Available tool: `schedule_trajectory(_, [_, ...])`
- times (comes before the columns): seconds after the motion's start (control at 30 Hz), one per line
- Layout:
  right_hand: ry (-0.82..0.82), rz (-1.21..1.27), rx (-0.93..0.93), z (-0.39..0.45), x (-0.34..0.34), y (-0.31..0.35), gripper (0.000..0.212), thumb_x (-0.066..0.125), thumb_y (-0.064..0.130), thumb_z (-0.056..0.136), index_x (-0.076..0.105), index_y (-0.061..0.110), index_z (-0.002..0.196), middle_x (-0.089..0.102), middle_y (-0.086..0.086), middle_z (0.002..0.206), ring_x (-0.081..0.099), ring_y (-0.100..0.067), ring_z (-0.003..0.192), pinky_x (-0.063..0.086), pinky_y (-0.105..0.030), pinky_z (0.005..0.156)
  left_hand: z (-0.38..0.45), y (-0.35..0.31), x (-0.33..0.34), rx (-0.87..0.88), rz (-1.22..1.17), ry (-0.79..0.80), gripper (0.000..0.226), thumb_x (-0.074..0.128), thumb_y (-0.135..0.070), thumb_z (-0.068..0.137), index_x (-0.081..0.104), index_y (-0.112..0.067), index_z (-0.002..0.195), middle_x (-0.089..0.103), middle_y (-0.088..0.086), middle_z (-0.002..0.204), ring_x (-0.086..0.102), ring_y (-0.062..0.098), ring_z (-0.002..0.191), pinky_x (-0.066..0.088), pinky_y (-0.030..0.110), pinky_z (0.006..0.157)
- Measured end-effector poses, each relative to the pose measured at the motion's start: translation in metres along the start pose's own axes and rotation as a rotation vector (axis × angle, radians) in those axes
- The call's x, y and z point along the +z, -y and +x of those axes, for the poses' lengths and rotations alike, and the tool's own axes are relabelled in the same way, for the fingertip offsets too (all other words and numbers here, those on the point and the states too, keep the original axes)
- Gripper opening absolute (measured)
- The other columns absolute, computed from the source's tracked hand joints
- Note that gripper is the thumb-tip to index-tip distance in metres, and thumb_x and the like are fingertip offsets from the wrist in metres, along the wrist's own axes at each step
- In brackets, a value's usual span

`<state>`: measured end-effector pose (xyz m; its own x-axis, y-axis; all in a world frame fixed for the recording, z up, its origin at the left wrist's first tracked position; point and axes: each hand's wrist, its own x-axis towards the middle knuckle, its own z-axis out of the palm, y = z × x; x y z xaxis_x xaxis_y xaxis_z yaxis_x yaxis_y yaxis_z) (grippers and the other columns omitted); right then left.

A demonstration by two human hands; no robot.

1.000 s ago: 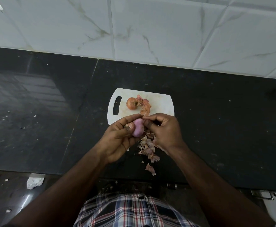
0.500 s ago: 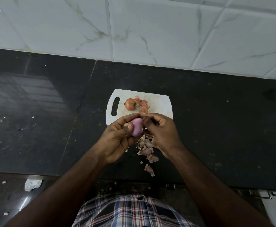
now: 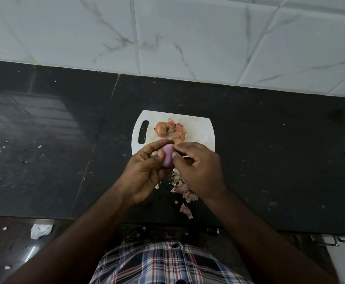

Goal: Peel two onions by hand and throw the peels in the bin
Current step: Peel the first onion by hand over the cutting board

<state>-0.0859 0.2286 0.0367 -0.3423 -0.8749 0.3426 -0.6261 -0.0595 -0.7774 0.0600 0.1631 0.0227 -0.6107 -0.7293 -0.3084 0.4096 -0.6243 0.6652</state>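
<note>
Both bare forearms reach in from the near edge and converge at centre. Left hand [image 3: 145, 171] palm turned right, fingers and thumb curled round a small smooth pinkish-purple peeled onion [image 3: 167, 158]. Right hand [image 3: 198, 171] knuckles up, thumb and forefinger tips pinching at the onion's right side.

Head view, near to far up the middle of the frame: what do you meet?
Checked shirt → loose peels on the counter → peeled onion held in both hands → unpeeled onion on the white cutting board → tiled wall.
</note>
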Motion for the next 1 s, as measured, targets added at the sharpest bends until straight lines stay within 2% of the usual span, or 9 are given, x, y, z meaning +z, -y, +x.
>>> schedule_trajectory(0.07, [-0.024,-0.032,-0.052,-0.001,0.003,0.0,0.025,0.069,0.018,0.086,0.076,0.009,0.109,0.074,-0.005,0.109,0.069,-0.01,0.101,0.054,-0.017,0.088,0.0,0.001,0.001,0.02,0.022,-0.015,0.042,0.056,-0.009,0.09,0.058,-0.002,0.131,0.065,0.02,0.13,0.069,0.028,0.107,0.058,0.038,0.092])
schedule_trajectory(0.17, [-0.031,-0.063,-0.069,-0.002,0.004,-0.002,0.025,0.068,0.017,0.088,0.075,0.007,0.109,0.074,-0.007,0.11,0.069,-0.013,0.102,0.056,-0.026,0.09,0.001,0.001,0.003,0.021,0.016,-0.034,0.042,0.056,-0.008,0.09,0.058,-0.002,0.131,0.065,0.02,0.13,0.068,0.029,0.11,0.057,0.038,0.094])
schedule_trajectory(0.27, [-0.034,-0.057,-0.04,0.001,0.002,-0.003,0.024,0.066,0.017,0.089,0.075,0.008,0.109,0.075,-0.006,0.106,0.07,-0.014,0.098,0.058,-0.034,0.087,-0.001,0.001,0.006,0.016,-0.003,-0.036,0.041,0.057,-0.009,0.088,0.059,-0.002,0.128,0.067,0.02,0.128,0.07,0.028,0.108,0.061,0.036,0.085])
schedule_trajectory(0.33, [-0.033,-0.025,-0.011,0.001,0.001,-0.003,0.023,0.065,0.018,0.09,0.075,0.01,0.11,0.074,-0.004,0.107,0.069,-0.012,0.099,0.058,-0.033,0.087,-0.001,0.0,0.008,0.018,-0.007,-0.044,0.041,0.057,-0.009,0.087,0.059,-0.002,0.127,0.067,0.019,0.126,0.07,0.028,0.107,0.061,0.035,0.083])
schedule_trajectory(0.47, [-0.028,-0.069,-0.071,-0.004,0.004,-0.002,0.027,0.066,0.019,0.09,0.074,0.006,0.112,0.073,-0.008,0.112,0.069,-0.014,0.103,0.053,-0.016,0.09,0.0,0.0,0.009,0.021,0.019,-0.062,0.046,0.058,-0.01,0.087,0.057,0.0,0.132,0.064,0.023,0.131,0.065,0.033,0.113,0.054,0.042,0.097])
schedule_trajectory(0.73, [-0.034,-0.083,-0.039,0.002,0.003,-0.007,0.021,0.067,0.016,0.09,0.075,0.008,0.108,0.075,-0.006,0.102,0.07,-0.015,0.094,0.059,-0.035,0.083,0.001,0.003,0.008,0.03,0.012,-0.054,0.038,0.059,-0.01,0.087,0.062,-0.004,0.124,0.068,0.019,0.124,0.07,0.028,0.105,0.06,0.037,0.088])
schedule_trajectory(0.87, [-0.056,0.044,0.077,0.004,0.001,-0.007,0.024,0.065,0.02,0.09,0.076,0.012,0.109,0.075,0.0,0.104,0.069,-0.007,0.098,0.058,-0.033,0.086,0.002,0.001,0.009,0.035,-0.017,-0.05,0.037,0.058,-0.01,0.086,0.062,-0.004,0.123,0.071,0.016,0.117,0.071,0.025,0.102,0.06,0.035,0.086])
schedule_trajectory(1.0, [-0.032,0.002,0.0,-0.002,0.002,-0.007,0.021,0.069,0.015,0.09,0.076,0.011,0.109,0.074,-0.001,0.107,0.068,-0.007,0.099,0.058,-0.03,0.087,0.002,-0.001,0.011,0.029,-0.02,-0.042,0.039,0.057,-0.009,0.086,0.06,-0.003,0.125,0.072,0.015,0.117,0.071,0.025,0.102,0.061,0.035,0.084])
